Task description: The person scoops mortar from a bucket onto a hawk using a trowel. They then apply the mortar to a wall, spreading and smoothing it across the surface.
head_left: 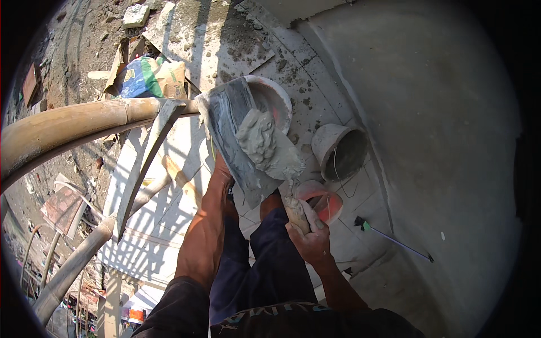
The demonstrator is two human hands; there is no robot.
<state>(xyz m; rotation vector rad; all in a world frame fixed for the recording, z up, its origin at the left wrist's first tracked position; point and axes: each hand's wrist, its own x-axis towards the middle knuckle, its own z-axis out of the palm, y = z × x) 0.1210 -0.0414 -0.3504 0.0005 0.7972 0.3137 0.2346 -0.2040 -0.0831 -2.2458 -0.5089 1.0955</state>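
My left hand (223, 169) holds up a flat grey mortar board (224, 110) from below; the board covers its fingers. A thick lump of wet grey mortar (256, 136) sits on the board. My right hand (311, 242) is wrapped round the wooden handle (296, 215) of a trowel. The trowel's blade (286, 162) is smeared with mortar and lies against the lump at the board's right side.
Beyond the board stands a pale bucket (283, 101), partly hidden. A grey bucket (328, 141) and a reddish container (333, 207) lie to the right. Bamboo poles (79, 119) cross on the left, near a torn sack (166, 76). A grey surface (445, 129) fills the right; a thin-handled brush (394, 240) lies beside it.
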